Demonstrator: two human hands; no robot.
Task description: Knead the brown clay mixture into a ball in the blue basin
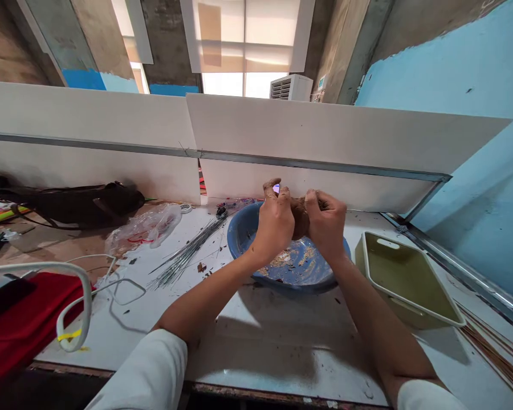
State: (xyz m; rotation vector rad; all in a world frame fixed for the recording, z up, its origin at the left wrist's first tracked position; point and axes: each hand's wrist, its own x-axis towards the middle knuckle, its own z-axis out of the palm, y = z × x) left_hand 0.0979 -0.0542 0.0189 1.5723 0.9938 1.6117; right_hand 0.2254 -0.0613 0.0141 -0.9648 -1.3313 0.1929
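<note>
Above a blue basin (239, 228), my left hand (277, 219) and my right hand (328, 222) grip a brown lump of clay (300, 221) between them. Brown clay coats the fingertips of both hands. The left thumb and fingers are bent against the lump's left side, and the right fingers pinch its upper right. My hands hide part of the lump. Smears and crumbs of light brown material cling to the basin's inner wall and floor.
An olive plastic bin (410, 285) stands right of the basin, near thin brown rods (496, 353). To the left lie thin wires (188, 250), a clear plastic bag (147, 228), a dark bag (85, 205) and a red case (38, 319). A white panel (325, 134) runs behind.
</note>
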